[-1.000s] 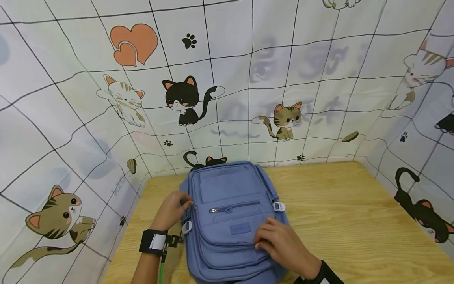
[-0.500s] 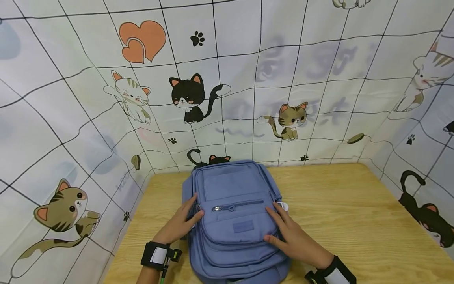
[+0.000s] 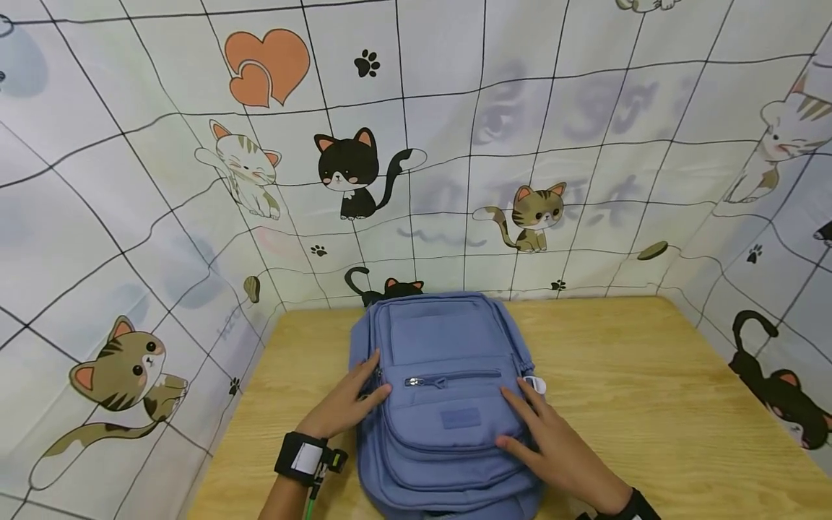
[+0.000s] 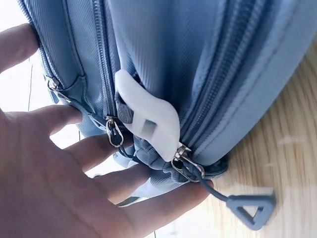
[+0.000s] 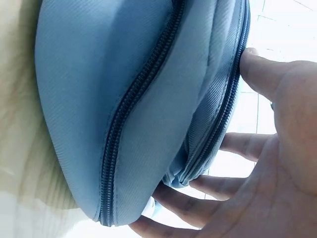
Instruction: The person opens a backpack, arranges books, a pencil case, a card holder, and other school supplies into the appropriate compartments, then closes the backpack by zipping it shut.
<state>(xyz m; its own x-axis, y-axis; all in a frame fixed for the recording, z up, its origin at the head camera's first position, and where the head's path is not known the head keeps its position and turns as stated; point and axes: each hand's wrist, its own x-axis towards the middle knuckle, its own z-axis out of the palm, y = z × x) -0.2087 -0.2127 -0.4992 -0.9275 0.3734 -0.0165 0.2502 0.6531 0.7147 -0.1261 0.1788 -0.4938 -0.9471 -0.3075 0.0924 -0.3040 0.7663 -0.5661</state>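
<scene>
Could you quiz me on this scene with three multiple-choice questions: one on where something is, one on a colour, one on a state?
1. Where does the backpack lie?
A. on the wooden table
B. on a chair
C. hung on the wall

2. What colour is the backpack?
A. red
B. blue
C. green

3. How are the left hand and right hand placed?
A. both raised clear of it
B. gripping a strap
C. resting open on its two sides

Key: 1 A, wood grain shows around it; 2 B, the fabric is blue in every view; 3 C, straight fingers lie against it.
</scene>
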